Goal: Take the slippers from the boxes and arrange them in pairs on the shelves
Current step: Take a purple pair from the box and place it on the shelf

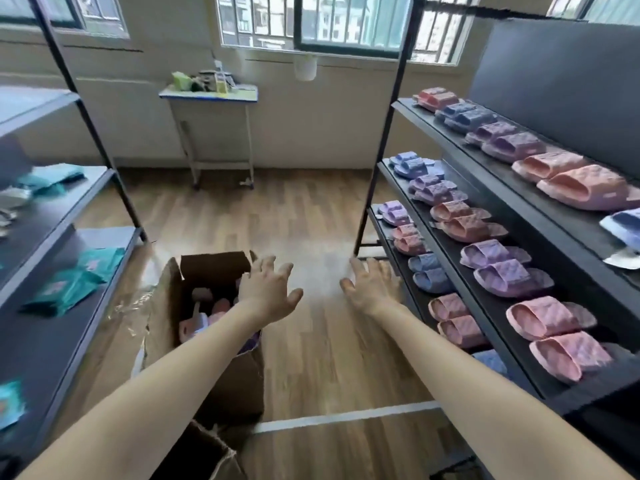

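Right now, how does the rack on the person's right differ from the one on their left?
The right rack holds pink, purple and blue slippers set in pairs on three shelves; the left rack holds flat teal packets, scattered loosely. The right rack has a dark back panel above its top shelf; none shows on the left rack. Both have black frames and dark shelves.

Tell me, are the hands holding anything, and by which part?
Nothing is held: the left hand is spread open by the cardboard box, and the right hand is open above the floor.
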